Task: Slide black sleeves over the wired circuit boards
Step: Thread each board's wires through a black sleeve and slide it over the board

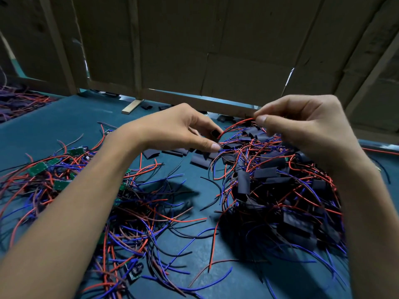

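My left hand (183, 128) pinches a short black sleeve (214, 134) between thumb and fingers, held above the table. My right hand (302, 121) pinches the end of a red wire (235, 125) that curves down into the sleeve's mouth. The board at the wire's other end is hidden behind my left fingers. Loose flat black sleeves (200, 160) lie on the teal mat just below my hands. On the left sits a tangle of bare green circuit boards (37, 168) with red, blue and black wires. A pile of sleeved boards (269, 171) is heaped on the right.
The teal table mat (71, 121) is walled at the back by cardboard panels (194, 50) on wooden strips. Another heap of wires (19, 100) lies far left. Loose wires (168, 212) sprawl across the middle and near edge.
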`<control>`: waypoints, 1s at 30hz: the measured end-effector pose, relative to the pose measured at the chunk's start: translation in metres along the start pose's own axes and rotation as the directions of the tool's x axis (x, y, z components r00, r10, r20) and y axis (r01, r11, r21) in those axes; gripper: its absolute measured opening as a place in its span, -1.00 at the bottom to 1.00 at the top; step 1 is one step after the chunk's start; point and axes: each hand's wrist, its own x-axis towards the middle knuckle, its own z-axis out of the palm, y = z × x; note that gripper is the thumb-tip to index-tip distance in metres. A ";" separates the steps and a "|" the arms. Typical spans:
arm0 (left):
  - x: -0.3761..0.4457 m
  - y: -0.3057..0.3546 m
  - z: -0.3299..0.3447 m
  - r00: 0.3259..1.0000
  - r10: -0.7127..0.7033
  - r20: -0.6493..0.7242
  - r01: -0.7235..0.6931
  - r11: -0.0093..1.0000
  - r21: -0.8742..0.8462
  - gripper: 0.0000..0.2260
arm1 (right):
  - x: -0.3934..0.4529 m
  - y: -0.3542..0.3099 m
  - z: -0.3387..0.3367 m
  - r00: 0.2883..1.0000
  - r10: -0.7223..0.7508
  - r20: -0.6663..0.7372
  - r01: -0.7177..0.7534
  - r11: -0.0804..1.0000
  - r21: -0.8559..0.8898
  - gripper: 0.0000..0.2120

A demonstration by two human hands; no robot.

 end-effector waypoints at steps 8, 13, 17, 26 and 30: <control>0.010 0.006 0.010 0.892 0.380 -0.245 -0.224 0.842 0.491 -0.86 | 0.007 0.004 0.062 0.971 0.235 -0.040 -0.235 0.972 -0.005 -0.74; 0.005 -0.001 0.000 0.903 0.261 -0.342 -0.087 0.889 0.450 -0.83 | 0.003 0.009 0.025 0.778 0.552 0.300 -0.614 0.769 0.177 -0.59; 0.001 -0.003 -0.003 0.899 0.234 -0.370 -0.011 0.857 0.515 -0.78 | 0.005 0.011 0.016 0.847 0.500 0.180 -0.531 0.802 0.274 -0.89; 0.018 -0.001 0.017 0.940 0.283 -0.190 -0.160 0.859 0.486 -0.67 | 0.007 0.005 0.037 0.921 0.388 0.027 -0.382 0.887 0.259 -0.95; 0.018 0.001 0.026 0.965 0.206 -0.163 -0.130 0.914 0.384 -0.55 | 0.006 0.004 0.031 0.928 0.372 0.028 -0.364 0.887 0.284 -0.95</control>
